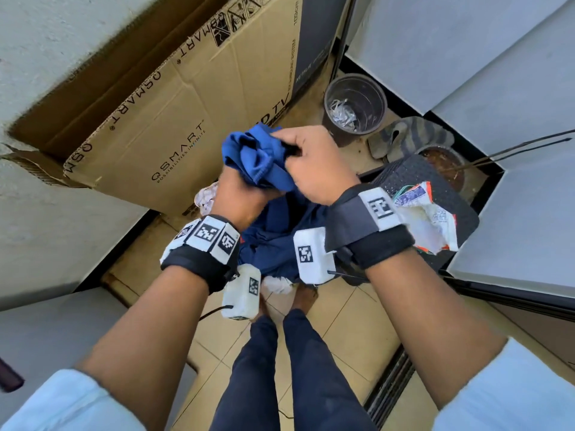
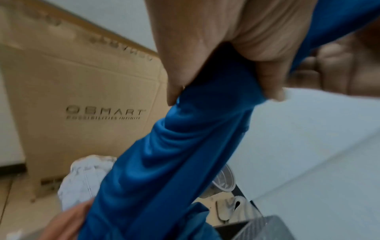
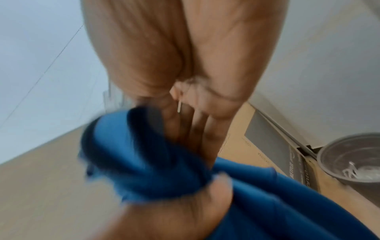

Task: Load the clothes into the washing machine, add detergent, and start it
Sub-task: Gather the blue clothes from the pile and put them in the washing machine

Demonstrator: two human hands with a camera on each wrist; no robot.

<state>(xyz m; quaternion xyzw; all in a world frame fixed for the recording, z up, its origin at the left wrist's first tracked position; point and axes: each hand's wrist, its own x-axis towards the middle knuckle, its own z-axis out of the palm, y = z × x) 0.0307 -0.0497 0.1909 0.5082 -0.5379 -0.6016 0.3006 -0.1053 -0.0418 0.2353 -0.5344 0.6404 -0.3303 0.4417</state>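
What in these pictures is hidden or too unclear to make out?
- Washing machine: not recognisable in any view.
- Blue garment: bunched in the left hand and right hand, so its type is unclear; smeared by blur in the right wrist view.
- White cloth: mostly covered by the garment.
- Crumpled packet on the black stool: print too small to read.
- Cardboard box: top cut off by the head view's edge.

Soft daylight; wrist views motion-blurred.
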